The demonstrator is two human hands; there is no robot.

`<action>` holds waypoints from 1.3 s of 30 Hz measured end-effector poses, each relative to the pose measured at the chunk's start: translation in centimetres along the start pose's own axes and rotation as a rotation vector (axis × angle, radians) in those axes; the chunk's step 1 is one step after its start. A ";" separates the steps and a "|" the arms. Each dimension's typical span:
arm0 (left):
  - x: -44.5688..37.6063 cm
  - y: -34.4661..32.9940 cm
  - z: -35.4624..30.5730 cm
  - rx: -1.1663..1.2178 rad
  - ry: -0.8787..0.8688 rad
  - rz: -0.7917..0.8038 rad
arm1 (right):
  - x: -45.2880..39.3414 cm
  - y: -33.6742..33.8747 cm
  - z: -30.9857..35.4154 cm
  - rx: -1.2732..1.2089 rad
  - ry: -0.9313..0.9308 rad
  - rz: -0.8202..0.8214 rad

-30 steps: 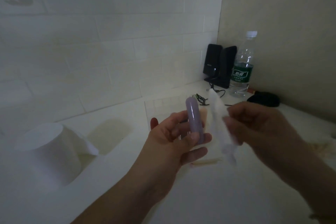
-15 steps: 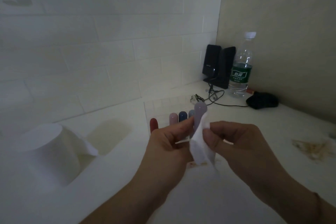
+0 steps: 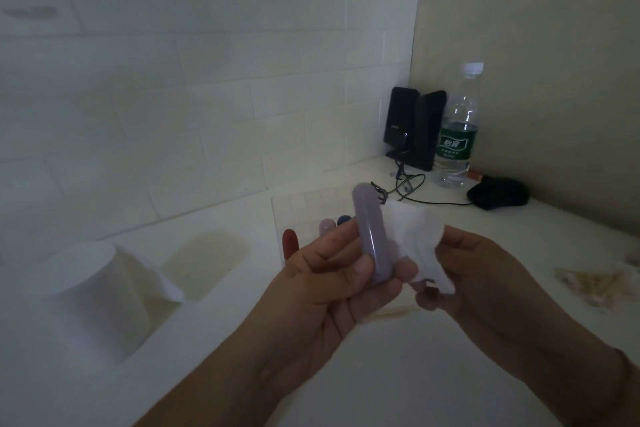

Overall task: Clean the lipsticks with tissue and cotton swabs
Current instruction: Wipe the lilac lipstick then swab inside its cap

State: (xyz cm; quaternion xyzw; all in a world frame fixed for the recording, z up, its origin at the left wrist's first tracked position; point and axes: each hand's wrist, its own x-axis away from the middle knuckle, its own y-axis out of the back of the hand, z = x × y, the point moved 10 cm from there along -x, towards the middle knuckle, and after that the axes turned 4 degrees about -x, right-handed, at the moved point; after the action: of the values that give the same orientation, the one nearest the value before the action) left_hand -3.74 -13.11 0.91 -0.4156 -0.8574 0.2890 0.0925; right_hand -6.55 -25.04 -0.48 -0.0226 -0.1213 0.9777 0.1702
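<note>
The left hand (image 3: 332,288) grips a lilac lipstick (image 3: 371,236), a smooth, glossy capsule with rounded ends, held nearly upright: the thumb presses across its lower front and the curled fingers close behind it, so its upper end rises clear above the fingertips. Just to the right of those fingers, the right hand (image 3: 485,274) pinches a piece of tissue (image 3: 415,243), thin, white and softly crumpled, between thumb and bent fingers; the tissue's loose edge fans toward the lipstick and seems to touch its side, though the dim light leaves that contact uncertain. Beyond the left fingertips, rounded tops of more lipsticks show above the knuckles: a red one (image 3: 290,243), a pale pink one (image 3: 327,226) and a dark blue one (image 3: 343,219), standing side by side. Well to the left of the left hand sits a toilet paper roll (image 3: 86,295), matte white, with a loose sheet hanging off it. Far beyond the right fingers stand two black speakers (image 3: 414,128) with a thin cable, and a clear plastic water bottle (image 3: 457,128) with a white cap and green label whose lettering is too small to read. All rest on a smooth white counter (image 3: 398,374) against a white tiled wall (image 3: 173,97).
</note>
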 end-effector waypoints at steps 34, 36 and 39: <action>0.2 9.2 -7.8 -0.279 -0.320 -0.506 | 0.6 -3.2 5.5 0.457 0.558 0.011; 0.2 9.6 -7.8 -0.298 -0.315 -0.502 | 0.3 -4.4 6.4 0.541 0.621 0.022; 0.2 10.8 -7.6 -0.305 -0.273 -0.563 | -0.6 -6.6 7.0 0.677 0.657 0.020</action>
State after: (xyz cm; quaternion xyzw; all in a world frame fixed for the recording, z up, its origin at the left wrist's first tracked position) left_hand 6.25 -4.54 0.91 -0.1295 -0.9762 0.1738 -0.0101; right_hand -4.37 -20.79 7.93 -0.2753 0.2647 0.9049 0.1879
